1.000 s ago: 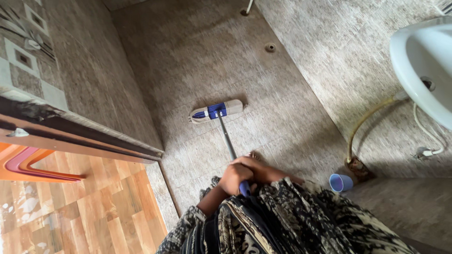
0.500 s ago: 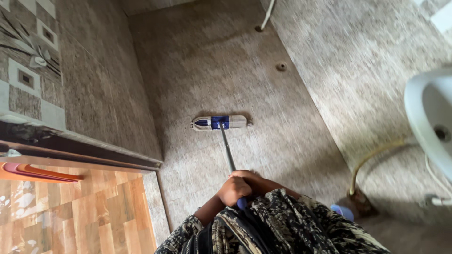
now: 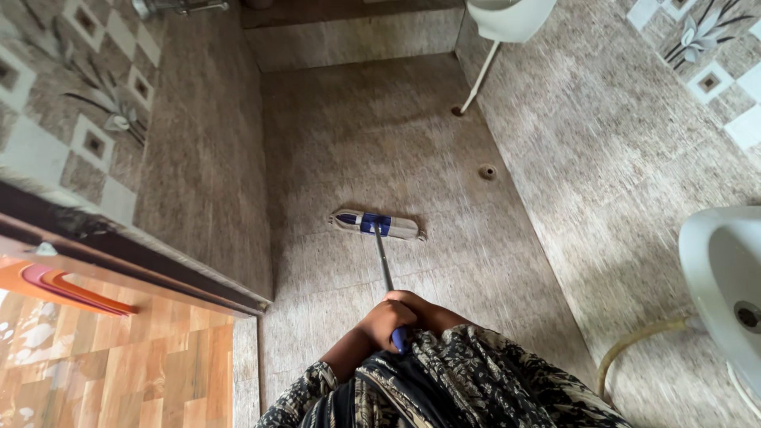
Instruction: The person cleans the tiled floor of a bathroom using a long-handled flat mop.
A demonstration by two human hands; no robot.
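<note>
So you're standing on that speckled beige tiled floor [image 3: 357, 143], white washbasin [image 3: 725, 277] off to your right. The flat mop with the blue-and-white head [image 3: 377, 225] has slid further from you since a second ago, toward the far wall, covering fresh tile. Both hands, left hand [image 3: 380, 323] and right hand [image 3: 424, 313], stay wrapped tight around its blue grip.
</note>
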